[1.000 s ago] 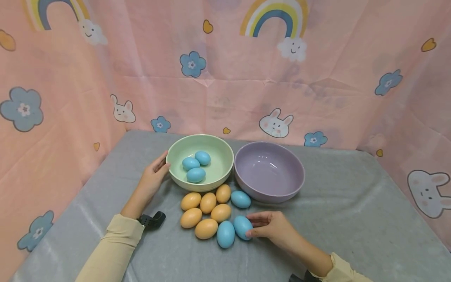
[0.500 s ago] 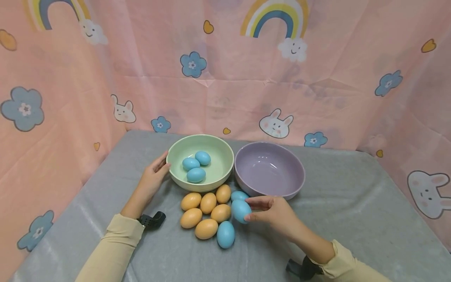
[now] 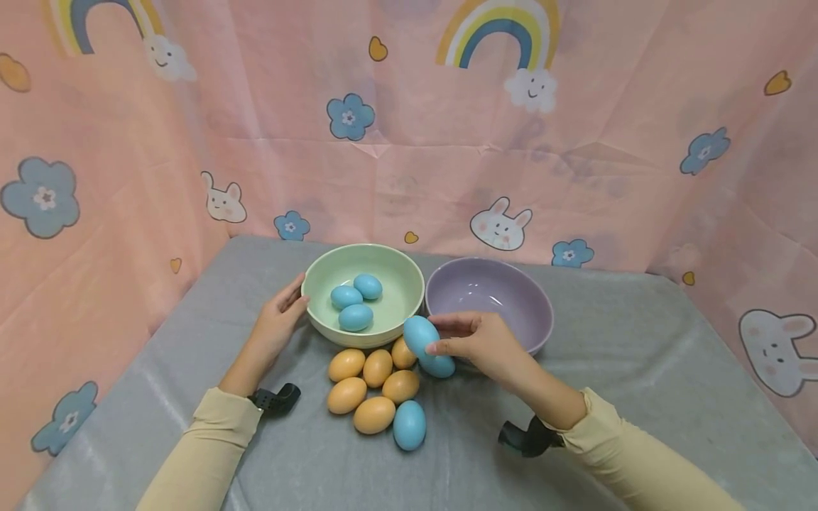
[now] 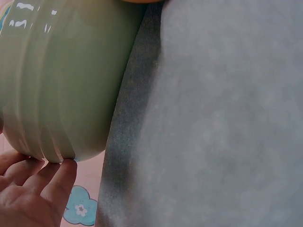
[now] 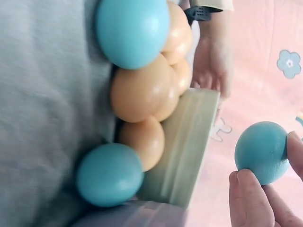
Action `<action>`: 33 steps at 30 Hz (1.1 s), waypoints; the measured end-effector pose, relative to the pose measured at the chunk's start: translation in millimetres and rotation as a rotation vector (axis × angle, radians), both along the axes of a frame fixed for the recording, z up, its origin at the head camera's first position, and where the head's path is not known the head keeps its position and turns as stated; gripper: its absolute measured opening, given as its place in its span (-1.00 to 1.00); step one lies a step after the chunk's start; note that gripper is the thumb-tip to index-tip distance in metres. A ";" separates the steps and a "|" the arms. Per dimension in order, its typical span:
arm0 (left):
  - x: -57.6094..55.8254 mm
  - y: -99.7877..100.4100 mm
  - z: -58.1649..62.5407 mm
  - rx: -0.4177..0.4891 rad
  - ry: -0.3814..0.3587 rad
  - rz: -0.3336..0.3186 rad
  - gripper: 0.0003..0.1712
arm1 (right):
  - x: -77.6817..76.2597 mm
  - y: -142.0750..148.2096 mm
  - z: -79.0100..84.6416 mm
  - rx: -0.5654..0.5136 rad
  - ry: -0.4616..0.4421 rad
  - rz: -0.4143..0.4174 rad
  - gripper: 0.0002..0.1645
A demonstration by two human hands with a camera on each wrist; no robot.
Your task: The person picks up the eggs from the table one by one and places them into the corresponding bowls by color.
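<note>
My right hand (image 3: 492,348) pinches a blue egg (image 3: 420,336) between thumb and fingers. In the head view the egg is raised above the table, just right of the green bowl's front edge; the right wrist view shows this held egg (image 5: 262,152) too. Three blue eggs lie in the green bowl (image 3: 399,284). Against that bowl's left outer side rest the fingertips of my left hand (image 3: 281,319), fairly straight in the left wrist view (image 4: 33,194). Below the held egg, another blue egg (image 3: 438,366) lies partly hidden on the table. One more blue egg (image 3: 410,426) lies nearer me.
Several orange eggs (image 3: 374,415) cluster on the grey cloth (image 3: 307,461) in front of the green bowl. A purple bowl (image 3: 530,312) stands at its right, partly covered by my right hand. Behind is a pink patterned curtain (image 3: 415,170).
My right hand has lifted the blue egg off the table and carried it away from me and slightly left, toward the green bowl. My left hand has stayed at the bowl.
</note>
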State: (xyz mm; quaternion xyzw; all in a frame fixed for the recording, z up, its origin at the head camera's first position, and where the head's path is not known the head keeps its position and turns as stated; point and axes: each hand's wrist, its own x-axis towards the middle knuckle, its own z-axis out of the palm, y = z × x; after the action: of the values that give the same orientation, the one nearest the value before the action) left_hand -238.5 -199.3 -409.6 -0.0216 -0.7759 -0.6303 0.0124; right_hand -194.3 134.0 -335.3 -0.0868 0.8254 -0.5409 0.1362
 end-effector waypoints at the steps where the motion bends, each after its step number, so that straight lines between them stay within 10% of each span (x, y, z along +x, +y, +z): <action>1: -0.4 0.0 -0.4 -0.001 0.002 0.000 -0.33 | -2.4 -2.2 1.4 0.005 0.010 0.002 -0.39; 33: -2.3 -0.1 -0.7 -0.007 -0.009 0.014 -0.33 | -70.0 -92.4 11.7 0.000 0.017 0.035 -0.45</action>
State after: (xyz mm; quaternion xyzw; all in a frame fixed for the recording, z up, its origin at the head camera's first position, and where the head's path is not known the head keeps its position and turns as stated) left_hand -240.8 -199.5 -410.3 -0.0136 -0.7782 -0.6277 0.0133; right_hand -264.3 41.6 -323.6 -0.1055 0.8249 -0.5377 0.1387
